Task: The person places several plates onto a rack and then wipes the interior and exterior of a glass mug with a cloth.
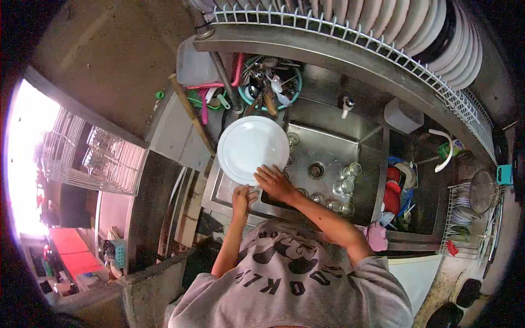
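A round white plate (252,146) lies face up over the left end of the steel sink and its drainboard. My right hand (275,183) grips its near right rim, the fingers resting on top of the plate. Just left of that, my left hand (242,201) is curled at the near rim with its fingertips at the edge. The undersides of both grips are hidden. Several clear glasses (346,186) stand and lie in the sink basin (333,147) to the right of the plate, around the drain (316,170).
Behind the plate sits a turquoise basket (299,87) of cutlery. A white wire rack (350,33) of plates hangs above the sink. The right basin has a blue tub (407,205) with red dishes, and a white tap (447,153) reaches over it. A wooden stick (191,112) leans at left.
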Demonstrator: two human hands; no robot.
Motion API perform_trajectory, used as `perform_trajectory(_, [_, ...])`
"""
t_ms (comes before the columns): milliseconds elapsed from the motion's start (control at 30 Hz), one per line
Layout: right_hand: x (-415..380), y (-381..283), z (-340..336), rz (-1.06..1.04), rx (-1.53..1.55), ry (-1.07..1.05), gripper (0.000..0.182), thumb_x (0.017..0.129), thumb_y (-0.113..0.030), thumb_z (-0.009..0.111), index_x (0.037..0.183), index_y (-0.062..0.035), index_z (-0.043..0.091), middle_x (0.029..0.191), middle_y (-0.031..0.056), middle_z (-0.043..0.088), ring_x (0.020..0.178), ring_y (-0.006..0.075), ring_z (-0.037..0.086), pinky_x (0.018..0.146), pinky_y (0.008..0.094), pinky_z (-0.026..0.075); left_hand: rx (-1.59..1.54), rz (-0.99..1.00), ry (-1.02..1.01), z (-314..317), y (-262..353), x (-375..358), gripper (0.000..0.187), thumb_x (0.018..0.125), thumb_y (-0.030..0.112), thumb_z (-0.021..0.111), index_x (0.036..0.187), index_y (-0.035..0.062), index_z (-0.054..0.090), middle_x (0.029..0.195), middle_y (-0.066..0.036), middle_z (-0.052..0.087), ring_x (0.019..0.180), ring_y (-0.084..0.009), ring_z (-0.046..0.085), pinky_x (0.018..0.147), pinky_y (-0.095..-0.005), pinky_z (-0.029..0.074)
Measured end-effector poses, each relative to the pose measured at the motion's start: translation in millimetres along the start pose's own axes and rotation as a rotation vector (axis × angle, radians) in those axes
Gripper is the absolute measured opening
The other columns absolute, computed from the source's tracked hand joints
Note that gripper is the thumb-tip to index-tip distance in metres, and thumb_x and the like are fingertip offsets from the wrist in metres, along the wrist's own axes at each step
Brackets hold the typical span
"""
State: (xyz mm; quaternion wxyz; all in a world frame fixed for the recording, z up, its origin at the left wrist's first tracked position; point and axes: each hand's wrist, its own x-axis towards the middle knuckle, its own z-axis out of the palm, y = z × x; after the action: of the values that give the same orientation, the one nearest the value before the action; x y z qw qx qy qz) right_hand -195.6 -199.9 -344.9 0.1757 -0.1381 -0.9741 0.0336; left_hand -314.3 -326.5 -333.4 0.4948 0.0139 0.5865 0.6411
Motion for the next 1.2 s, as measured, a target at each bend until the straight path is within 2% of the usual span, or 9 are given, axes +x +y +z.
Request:
perform_trajectory(33, [-1.0, 1.3, 2.1, -0.004, 0.018, -0.012, 0.038, 0.086, -0.019, 0.049, 0.119, -0.0027, 0.056, 0.128, 0.0161, 0.053, 0.123, 0.0313, 0.047, 0.101, 0.0532, 0.036, -0.003, -0.004, -0.002, -1.0, 1.6, 3.5, 0.021, 0.094, 0.023, 0.053, 0.105, 0.0052, 0.049, 0.094, -0.009, 0.061, 0.075, -0.0182, 0.063, 0.065, -0.0315, 0.054])
perform_trajectory(333, [-2.7, -3.2, -11.9, -0.144, -0.226, 0.022, 0.039, 0.087, -0.021, 0.049, 0.120, -0.0012, 0.056, 0.126, 0.0149, 0.055, 0.120, 0.0323, 0.050, 0.098, 0.0540, 0.042, 0.253, 0.030, 0.024, -3.5, 17.7, 7.7, 0.036, 0.093, 0.039, 0.057, 0.084, 0.0045, 0.052, 0.071, -0.005, 0.059, 0.053, -0.0139, 0.056, 0.050, -0.0272, 0.045])
perform_trajectory(400, [-2.6, -3.7, -16.2, -0.149, -0.226, 0.030, 0.039, 0.087, -0.021, 0.048, 0.120, -0.0014, 0.056, 0.127, 0.0147, 0.054, 0.120, 0.0324, 0.050, 0.098, 0.0542, 0.041, 0.501, 0.277, 0.075, -3.4, 19.1, 7.5, 0.043, 0.093, 0.042, 0.055, 0.078, 0.0013, 0.056, 0.062, -0.005, 0.057, 0.050, -0.0122, 0.051, 0.049, -0.0270, 0.042])
perform_trajectory(500, [-3.4, -6.2, -22.5, -0.139, -0.155, 0.054, 0.039, 0.087, -0.021, 0.048, 0.121, -0.0018, 0.055, 0.128, 0.0143, 0.054, 0.120, 0.0323, 0.050, 0.097, 0.0537, 0.042, 0.636, 0.233, 0.089, 4.3, 39.3, -4.5, 0.047, 0.093, 0.042, 0.056, 0.074, -0.0016, 0.059, 0.058, -0.002, 0.053, 0.051, -0.0102, 0.049, 0.048, -0.0268, 0.041])
perform_trajectory(700, [-5.8, -8.5, -24.8, -0.140, -0.131, 0.088, 0.040, 0.085, -0.020, 0.054, 0.122, -0.0029, 0.057, 0.126, 0.0117, 0.057, 0.118, 0.0287, 0.052, 0.101, 0.0492, 0.040, 0.255, 0.214, 0.035, 8.3, 31.6, 11.9, 0.042, 0.091, 0.035, 0.061, 0.068, 0.0011, 0.056, 0.056, 0.002, 0.045, 0.050, -0.0075, 0.041, 0.047, -0.0268, 0.038])
perform_trajectory(867, [4.5, -1.8, -44.2, -0.013, 0.157, 0.018, 0.045, 0.086, -0.018, 0.055, 0.129, -0.0078, 0.052, 0.135, 0.0100, 0.048, 0.125, 0.0268, 0.046, 0.105, 0.0462, 0.036, 0.334, 0.279, 0.040, -10.0, 19.6, 24.8, 0.042, 0.091, 0.031, 0.061, 0.059, 0.0053, 0.050, 0.054, 0.003, 0.044, 0.049, -0.0070, 0.041, 0.046, -0.0262, 0.041])
perform_trajectory(1033, [4.1, 9.0, -51.4, -0.024, 0.000, 0.034, 0.047, 0.086, -0.015, 0.054, 0.133, -0.0091, 0.049, 0.139, 0.0105, 0.044, 0.128, 0.0281, 0.043, 0.106, 0.0469, 0.036, 0.193, 0.322, 0.058, 13.6, 47.2, -10.9, 0.048, 0.090, 0.028, 0.063, 0.051, 0.0073, 0.045, 0.053, 0.003, 0.044, 0.047, -0.0062, 0.042, 0.046, -0.0252, 0.041])
perform_trajectory(1133, [-4.4, 6.1, -71.2, -0.029, 0.016, 0.082, 0.049, 0.085, -0.015, 0.055, 0.133, -0.0075, 0.048, 0.139, 0.0111, 0.044, 0.129, 0.0291, 0.042, 0.106, 0.0478, 0.036, 0.411, 0.410, 0.085, 23.0, 65.5, -34.1, 0.047, 0.090, 0.026, 0.064, 0.051, 0.0044, 0.048, 0.051, 0.001, 0.046, 0.046, -0.0075, 0.042, 0.046, -0.0261, 0.043])
perform_trajectory(1200, [-12.9, 6.2, -91.5, -0.032, 0.038, 0.124, 0.049, 0.085, -0.015, 0.055, 0.133, -0.0066, 0.048, 0.140, 0.0116, 0.044, 0.130, 0.0297, 0.042, 0.107, 0.0481, 0.036, 0.735, 0.431, -0.001, 40.3, 87.9, -61.6, 0.044, 0.094, 0.030, 0.056, 0.063, -0.0006, 0.057, 0.059, -0.007, 0.056, 0.052, -0.0124, 0.052, 0.054, -0.0294, 0.050])
